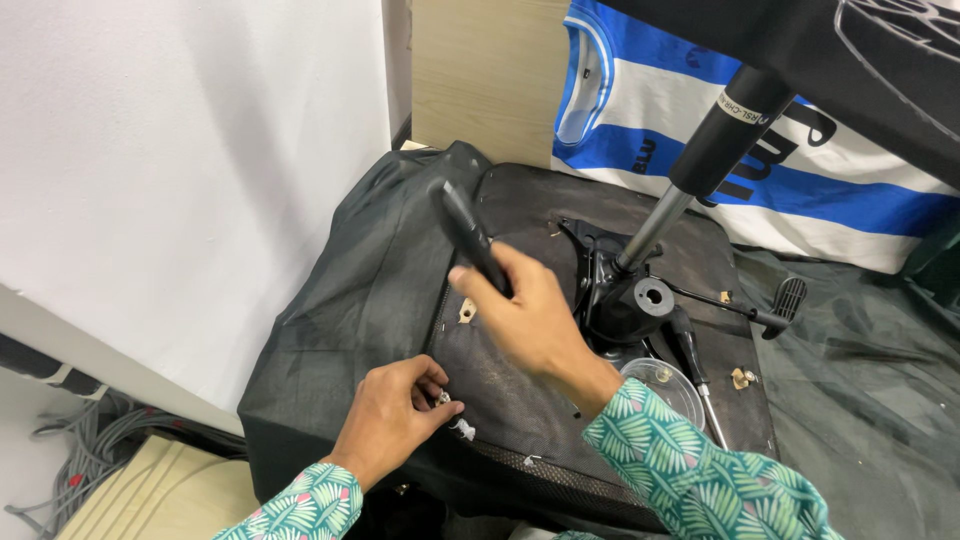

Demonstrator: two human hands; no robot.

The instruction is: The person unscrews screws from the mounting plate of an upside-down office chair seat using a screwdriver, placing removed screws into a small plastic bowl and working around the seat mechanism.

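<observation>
Hands at work on the underside of an upturned office chair seat [520, 400], which lies flat and dark in the middle of the view, draped on its left with black mesh fabric [370, 290]. The right hand [530, 315] is closed around the black handle of a tool [468, 235], held raised over the seat with the handle pointing up and away; its working end is hidden in the fist, and the motion blur makes its kind hard to tell. The left hand [390, 415] rests near the seat's front left edge, thumb and fingertips pinched together on a small metal fastener [443, 399], with a small white scrap just beside it on the seat. Both sleeves carry a green leaf print.

Just right of the raised hand, the black metal seat mechanism [625, 295] is mounted on the seat board, a gas lift cylinder [700, 160] rising from it at a slant toward the upper right. A lever with a ribbed black paddle [785, 300] sticks out to the right. A clear round plastic dish [665, 385] sits on the seat beside the right wrist, with a black-handled screwdriver [695, 370] lying next to it. A blue and white striped jersey [650, 110] hangs behind, against a wooden panel [480, 70], and a white wall [190, 150] fills the left.
</observation>
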